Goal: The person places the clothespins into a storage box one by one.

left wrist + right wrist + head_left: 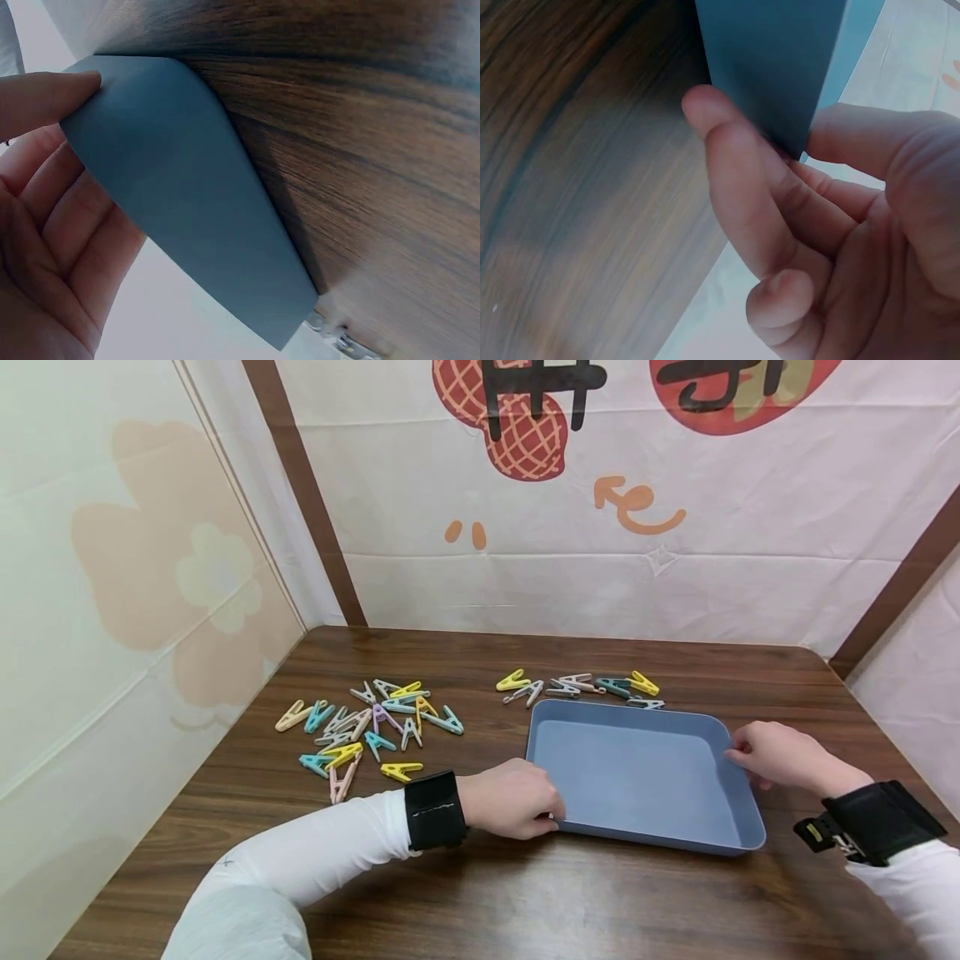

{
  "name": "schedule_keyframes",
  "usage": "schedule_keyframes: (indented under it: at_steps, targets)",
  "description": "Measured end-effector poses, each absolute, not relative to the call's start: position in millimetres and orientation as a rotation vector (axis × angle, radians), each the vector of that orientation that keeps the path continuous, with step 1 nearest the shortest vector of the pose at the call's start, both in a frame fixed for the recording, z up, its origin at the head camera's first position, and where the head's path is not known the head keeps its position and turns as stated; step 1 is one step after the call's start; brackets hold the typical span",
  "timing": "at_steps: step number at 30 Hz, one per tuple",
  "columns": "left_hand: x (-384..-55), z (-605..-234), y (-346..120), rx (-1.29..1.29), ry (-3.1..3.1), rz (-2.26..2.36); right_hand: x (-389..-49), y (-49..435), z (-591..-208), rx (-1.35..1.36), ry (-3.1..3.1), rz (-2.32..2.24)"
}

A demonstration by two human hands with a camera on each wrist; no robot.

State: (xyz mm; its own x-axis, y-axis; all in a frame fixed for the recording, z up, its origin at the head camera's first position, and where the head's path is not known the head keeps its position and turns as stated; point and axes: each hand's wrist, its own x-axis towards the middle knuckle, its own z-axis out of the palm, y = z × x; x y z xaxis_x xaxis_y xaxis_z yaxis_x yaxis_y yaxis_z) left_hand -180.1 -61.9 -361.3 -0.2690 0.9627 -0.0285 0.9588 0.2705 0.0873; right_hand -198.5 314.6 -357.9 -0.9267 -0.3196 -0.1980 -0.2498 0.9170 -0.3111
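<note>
A shallow blue tray (637, 772) lies on the brown table, its inside bare. At its near left corner my left hand (513, 797) pinches the rim. In the left wrist view the thumb (79, 88) lies on the outer wall, and the other fingers go behind that wall. My right hand (783, 758) grips the right side wall. The right wrist view has the thumb (855, 139) at the rim's inner side and the fingers (739, 169) against the outside.
Many clothespins (378, 714) in yellow, blue, pink, grey and purple lie scattered left of the tray. A smaller row of clothespins (573, 685) lies along its far edge. Patterned white cloth (525, 585) hangs behind the table, and more cloth (112, 635) hangs at the left.
</note>
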Motion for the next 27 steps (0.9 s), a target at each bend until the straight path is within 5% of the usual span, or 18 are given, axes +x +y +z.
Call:
schedule_keyframes:
  at_steps: [27]
  targets:
    - [-184, -350, -91, 1.584, 2.423, 0.054, -217, 261, -358, -0.543, 2.877, -0.318]
